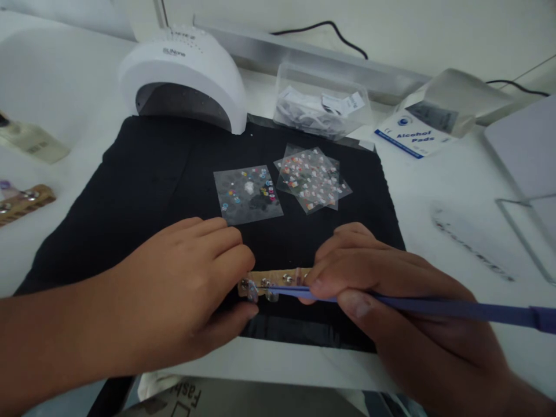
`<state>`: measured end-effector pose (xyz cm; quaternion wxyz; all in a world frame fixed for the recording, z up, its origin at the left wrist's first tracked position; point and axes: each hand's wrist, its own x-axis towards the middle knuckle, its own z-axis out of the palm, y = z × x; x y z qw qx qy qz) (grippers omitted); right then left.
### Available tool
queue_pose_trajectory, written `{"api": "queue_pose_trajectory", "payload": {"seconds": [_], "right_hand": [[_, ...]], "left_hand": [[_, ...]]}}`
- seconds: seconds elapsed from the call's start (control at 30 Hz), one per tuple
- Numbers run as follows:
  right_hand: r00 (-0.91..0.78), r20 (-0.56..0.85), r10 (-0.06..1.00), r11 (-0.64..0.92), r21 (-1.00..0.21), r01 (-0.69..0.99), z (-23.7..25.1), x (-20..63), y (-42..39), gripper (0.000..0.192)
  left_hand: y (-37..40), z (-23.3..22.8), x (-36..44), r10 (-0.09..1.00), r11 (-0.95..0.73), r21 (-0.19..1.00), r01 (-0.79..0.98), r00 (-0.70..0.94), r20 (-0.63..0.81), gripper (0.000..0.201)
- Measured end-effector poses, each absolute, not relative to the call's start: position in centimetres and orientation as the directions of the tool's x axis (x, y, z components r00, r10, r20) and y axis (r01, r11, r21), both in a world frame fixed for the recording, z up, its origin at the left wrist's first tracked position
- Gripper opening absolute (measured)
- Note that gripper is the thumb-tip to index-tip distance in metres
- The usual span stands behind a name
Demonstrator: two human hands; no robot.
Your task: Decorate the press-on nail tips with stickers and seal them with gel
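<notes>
Purple-blue tweezers (412, 306) lie in my right hand (382, 289), which is closed around them. Their tips reach left over a brown strip-shaped holder (278, 277) with several silver metal studs on it. Clear, shiny false nails stand on the studs, one a bluish false nail (252, 291) at the left end. My left hand (191, 284) grips that left end, with curled fingers behind and the thumb in front. Part of the holder's right side is hidden by my right fingers. Whether the tweezers pinch anything is too small to tell.
A black cloth (147, 197) covers the table's middle. On it lie a clear sheet with small colourful decorations (243, 202) and overlapping sticker sheets (310, 176). Behind are a white nail lamp (234, 75), a plastic box (324, 119) and an alcohol pads box (417, 130). Another holder (39, 200) is left.
</notes>
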<state>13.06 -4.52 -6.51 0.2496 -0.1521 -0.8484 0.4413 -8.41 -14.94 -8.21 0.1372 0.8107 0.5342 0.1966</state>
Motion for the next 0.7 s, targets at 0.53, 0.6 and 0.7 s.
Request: {"api": "queue_pose_trajectory", "payload": {"seconds": [0.53, 0.6, 0.7], "right_hand": [[-0.832, 0.291, 0.473, 0.567, -0.823, 0.034, -6.45, 12.98, -4.63, 0.019], [-0.831, 0.295, 0.472, 0.567, -0.823, 0.03, -6.4, 13.02, -4.69, 0.019], [-0.83, 0.301, 0.469, 0.577, -0.816, 0.03, -6.37, 13.01, -4.72, 0.02]], "left_hand": [[-15.08, -8.13, -8.46, 0.921, -0.39, 0.436, 0.811, 0.352, 0.168, 0.013], [-15.05, -8.11, -8.44, 0.921, -0.389, 0.43, 0.815, 0.35, 0.171, 0.012], [-14.96, -8.09, -8.42, 0.922, -0.388, 0.428, 0.816, 0.35, 0.167, 0.012]]}}
